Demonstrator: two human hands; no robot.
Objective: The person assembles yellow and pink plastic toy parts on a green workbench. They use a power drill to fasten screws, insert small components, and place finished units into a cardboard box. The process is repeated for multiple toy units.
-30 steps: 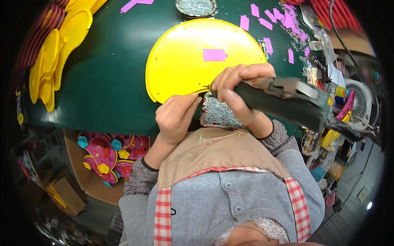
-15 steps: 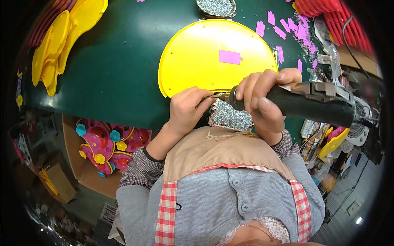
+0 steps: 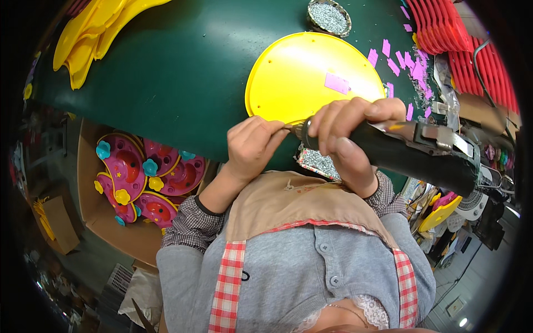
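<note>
Right hand [image 3: 355,139] clamps the black driver [image 3: 413,161]; left hand [image 3: 252,145] has fingers pinched together at its tip [image 3: 296,130], can't tell on what. Yellow panel [image 3: 300,72] sits 12 o'clock from there. Imo crooked pressure could jab skin.

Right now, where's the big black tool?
In the head view, the black tool is right of centre, held in the right hand, its tip near the left hand and yellow board.

- One yellow panel [image 3: 294,72] is bearing one pink card [image 3: 336,83].
- One bowl [image 3: 348,23] is standing beyond the panel.
- Two hands [image 3: 250,145] [image 3: 348,119] and one power tool [image 3: 408,151] are meeting by the panel's near edge.
</note>
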